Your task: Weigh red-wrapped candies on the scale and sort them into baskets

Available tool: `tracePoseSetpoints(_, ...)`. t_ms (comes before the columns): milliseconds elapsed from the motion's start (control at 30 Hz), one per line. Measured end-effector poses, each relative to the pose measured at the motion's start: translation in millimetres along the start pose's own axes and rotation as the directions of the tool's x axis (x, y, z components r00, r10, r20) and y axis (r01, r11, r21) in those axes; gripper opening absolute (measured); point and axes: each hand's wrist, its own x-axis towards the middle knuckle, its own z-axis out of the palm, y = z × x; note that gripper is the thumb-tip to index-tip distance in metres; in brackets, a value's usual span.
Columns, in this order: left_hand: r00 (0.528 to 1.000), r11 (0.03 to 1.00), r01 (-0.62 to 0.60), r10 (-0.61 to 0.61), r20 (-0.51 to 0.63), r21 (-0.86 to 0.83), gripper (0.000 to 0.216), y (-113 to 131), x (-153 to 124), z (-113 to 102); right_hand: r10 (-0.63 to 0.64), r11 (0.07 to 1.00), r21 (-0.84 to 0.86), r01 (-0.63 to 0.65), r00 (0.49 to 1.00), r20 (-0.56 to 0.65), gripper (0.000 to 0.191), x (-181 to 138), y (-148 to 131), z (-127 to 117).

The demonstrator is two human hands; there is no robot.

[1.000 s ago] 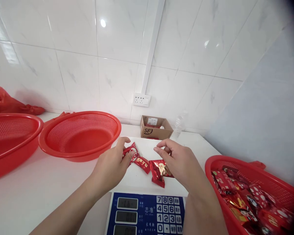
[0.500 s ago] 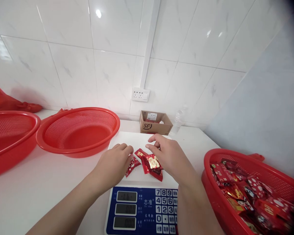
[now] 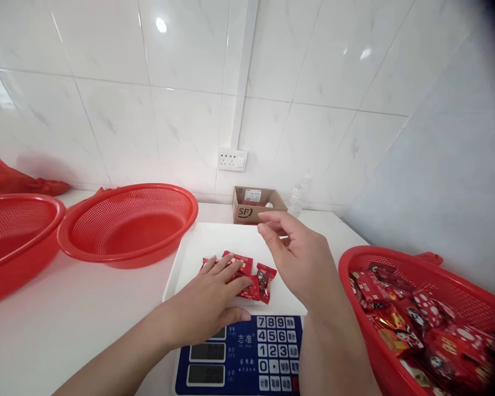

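Observation:
My left hand (image 3: 208, 300) lies flat with fingers spread over several small red candy packets on the white pan of a digital scale (image 3: 214, 236). It partly hides them. One narrow red packet (image 3: 265, 281) shows whole, just right of my fingertips. Above the right side of the pan hovers my right hand (image 3: 301, 256), its fingers curved and thumb apart, with nothing visible in it. The scale's blue keypad panel (image 3: 245, 360) faces me; my left thumb overlaps its top edge, and part of the top display is covered.
A red basket (image 3: 346, 269) of wrapped snacks stands at the right. To the left are a red perforated basket (image 3: 127, 256) and another red basket (image 3: 25, 258). A cardboard box (image 3: 247, 213) and a clear plastic bottle (image 3: 299, 198) stand at the back near the wall.
My left hand has spread out and come down over the packets, which now lie in a different arrangement. My right hand has moved up and to the right, away from them.

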Motion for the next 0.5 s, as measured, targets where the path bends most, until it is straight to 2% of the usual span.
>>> tracePoseSetpoints(133, 0.995, 0.994, 0.095, -0.097, 0.031, 0.051, 0.066, 7.4, 10.2, 2.3, -0.043, 0.993, 0.107, 0.049, 0.997, -0.062, 0.025, -4.1, -2.3, -13.2)
tracePoseSetpoints(233, 0.992, 0.988, 0.111, -0.117, 0.049, 0.110, 0.072, 14.3, 22.4, 5.6, -0.054, 0.985, 0.161, 0.064, 0.996, -0.069, 0.026, -6.0, -1.2, -23.1)
tracePoseSetpoints(367, 0.995, 0.986, 0.052, -0.065, 0.072, 0.160, 0.057, 18.7, 39.7, 5.4, -0.078, 0.972, 0.214, 0.094, 0.993, -0.084, 0.023, -9.8, 1.8, -36.6)
tracePoseSetpoints(500, 1.000, 0.978, -0.009, 0.007, 0.008, 0.207, 0.050, 19.5, 39.6, 1.5, -0.147, 0.942, 0.284, 0.178, 0.981, -0.127, 0.020, -15.3, 3.3, -47.9)
